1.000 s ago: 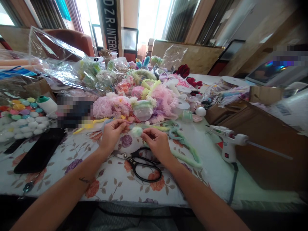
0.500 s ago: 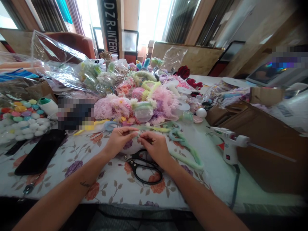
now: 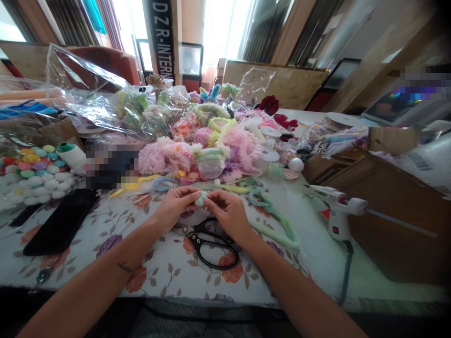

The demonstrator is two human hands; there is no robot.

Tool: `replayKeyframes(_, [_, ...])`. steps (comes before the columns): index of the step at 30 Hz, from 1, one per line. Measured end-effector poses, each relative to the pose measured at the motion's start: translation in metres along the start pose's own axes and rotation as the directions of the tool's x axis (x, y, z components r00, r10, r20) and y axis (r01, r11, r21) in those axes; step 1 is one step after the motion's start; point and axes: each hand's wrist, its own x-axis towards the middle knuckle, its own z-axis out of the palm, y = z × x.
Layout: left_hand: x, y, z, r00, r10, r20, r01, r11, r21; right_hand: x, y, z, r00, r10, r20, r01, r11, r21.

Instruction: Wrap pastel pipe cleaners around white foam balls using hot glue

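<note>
Between my fingertips is a small pale mint-green fuzzy piece (image 3: 201, 199), its exact kind too small to make out. My left hand (image 3: 176, 205) pinches it from the left, thumb and fingers closed. From the other side my right hand (image 3: 228, 210) grips it, fingers curled together. Just below the hands, black-handled scissors (image 3: 211, 244) lie on the flowered cloth (image 3: 158, 263). Green fuzzy stems (image 3: 282, 230) curve over the table to the right of my right hand.
A white glue gun (image 3: 334, 206) stands by a cardboard box (image 3: 398, 225) on the right. Fluffy pastel craft pieces (image 3: 211, 136) are heaped behind my hands. At left lie a black phone (image 3: 59, 223) and a bag of coloured pompoms (image 3: 38, 173).
The mint-green piece shows more plainly between my fingertips, which have shifted slightly around it. The scissors and other table items stay in place.
</note>
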Motion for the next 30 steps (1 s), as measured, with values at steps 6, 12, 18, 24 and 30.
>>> replayKeyframes(6, [0.002,-0.001,-0.003,0.999,-0.008,0.053,0.010,1.000,-0.027,0.000,-0.002,0.001,0.997,-0.064,-0.039,0.063,0.998,-0.008])
replayKeyframes(12, [-0.001,0.003,0.004,0.999,-0.021,0.034,0.024,0.995,-0.096,0.000,0.001,0.001,0.992,-0.102,-0.072,0.099,0.994,-0.046])
replayKeyframes(18, [-0.002,0.005,0.004,0.999,-0.027,-0.019,0.027,0.999,-0.031,0.000,0.003,0.001,0.965,-0.245,-0.090,0.228,0.960,-0.160])
replayKeyframes(24, [-0.001,0.007,0.004,0.998,-0.056,-0.021,0.053,0.988,-0.146,-0.003,0.007,0.001,0.934,-0.349,-0.082,0.314,0.905,-0.286])
replayKeyframes(30, [-0.002,0.009,0.007,0.997,-0.075,-0.033,0.066,0.972,-0.227,-0.006,0.008,0.003,0.873,-0.487,-0.030,0.436,0.807,-0.398])
